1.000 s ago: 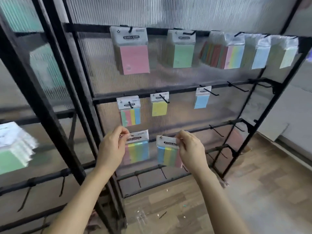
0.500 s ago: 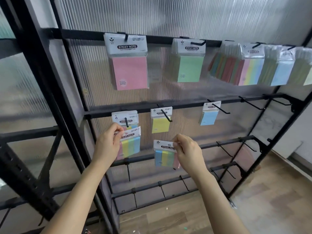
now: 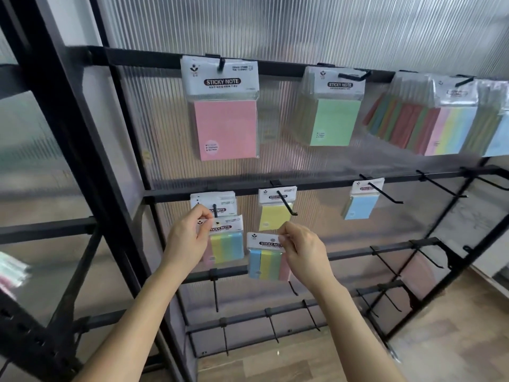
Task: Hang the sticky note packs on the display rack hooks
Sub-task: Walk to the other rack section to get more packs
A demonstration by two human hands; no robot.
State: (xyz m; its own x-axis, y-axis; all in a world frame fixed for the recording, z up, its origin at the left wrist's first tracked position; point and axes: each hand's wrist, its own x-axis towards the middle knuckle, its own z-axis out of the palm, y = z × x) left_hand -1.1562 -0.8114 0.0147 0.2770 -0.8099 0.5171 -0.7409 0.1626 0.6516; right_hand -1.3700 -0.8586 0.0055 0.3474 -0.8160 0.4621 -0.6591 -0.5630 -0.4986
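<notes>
**Hands at the middle rail, one striped pack in each**

Head view.
- Left hand: thumb and fingers pinch the header card of the left striped pack. The card's hole sits just under the tip of the first hook and is not on it, as far as the blur lets me judge.
- Right hand: pinches the top right corner of the right striped pack, held in the air below the yellow pack, in front of the third rail.
- Count in hand: 2 packs, 1 per hand.
- Display rack, top rail: 4 loaded hooks in frame. They carry a pink pack, a green pack, a stack of striped packs and a pale blue pack cut by the frame edge.
- Middle rail: 3 loaded hooks. They carry white-headed packs behind the left hand's pack, the yellow pack and a small blue pack.
- Stack depths not countable.
</notes>
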